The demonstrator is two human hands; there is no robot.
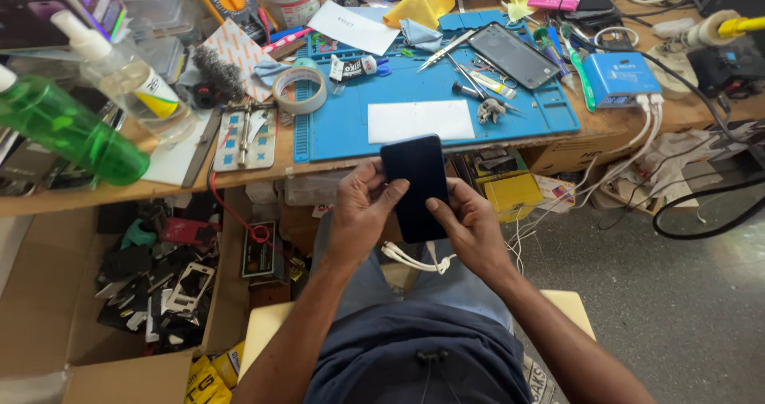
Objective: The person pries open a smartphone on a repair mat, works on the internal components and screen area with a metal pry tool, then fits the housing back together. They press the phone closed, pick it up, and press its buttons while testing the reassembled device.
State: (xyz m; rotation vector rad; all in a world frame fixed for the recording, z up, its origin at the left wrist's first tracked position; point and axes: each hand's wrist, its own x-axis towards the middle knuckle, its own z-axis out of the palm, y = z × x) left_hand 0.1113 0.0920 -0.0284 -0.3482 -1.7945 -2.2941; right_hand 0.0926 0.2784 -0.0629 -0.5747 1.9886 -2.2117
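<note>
A dark phone (414, 187) is held upright over the person's lap, just in front of the table (239, 173) edge, its top corner overlapping that edge in the view. The left hand (362, 213) grips the phone's left side, fingers curled around it and thumb on the face. The right hand (470, 225) clasps the lower right side, thumb pressed on the screen. Both forearms rise from the bottom of the view and meet at the phone.

Below the phone, a white cable (414, 259) lies on the lap. Open floor (677, 292) spreads to the phone's right.

Beyond the phone, a blue mat (351, 117) covers the table, carrying a white card (421, 120), a tape roll (300, 90), tweezers (446, 51) and a dark glass panel (514, 55). A blue box (621, 77) with white cords sits further right of the mat.

Left of the phone, a green bottle (68, 133) and a clear bottle (127, 81) stand near the table edge. Under them, a cardboard box (32, 324) holds a heap of dark phone parts (159, 284).
</note>
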